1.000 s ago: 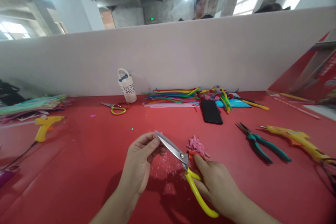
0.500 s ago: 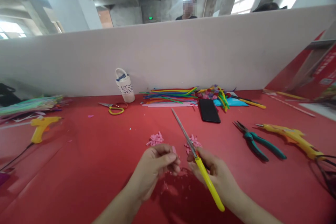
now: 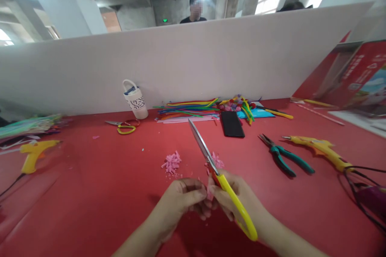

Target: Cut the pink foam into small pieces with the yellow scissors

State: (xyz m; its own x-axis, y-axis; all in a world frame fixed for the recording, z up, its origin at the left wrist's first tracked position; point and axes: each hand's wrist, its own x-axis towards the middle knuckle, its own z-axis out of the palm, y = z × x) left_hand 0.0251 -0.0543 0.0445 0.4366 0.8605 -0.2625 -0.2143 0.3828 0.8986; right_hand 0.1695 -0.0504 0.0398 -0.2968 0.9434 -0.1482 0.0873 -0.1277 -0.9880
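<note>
Yellow-handled scissors (image 3: 223,184) | in right hand (image 3: 249,201) | left hand (image 3: 184,200) near pink pieces (image 3: 172,162)

Can make out no readable word, brand or number. Shows white characters (image 3: 353,67) running aslant up the red box (image 3: 363,73) at the right, too blurred to decipher, beside a pale square mark (image 3: 353,86). Glows green on the small sign (image 3: 165,20) in the background, too tiny to read, and bears only dark squiggles (image 3: 138,103) on the white cup (image 3: 141,113).

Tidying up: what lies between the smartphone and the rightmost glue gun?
Green-handled needle-nose pliers lie between the smartphone and glue gun, in the head view.
</note>
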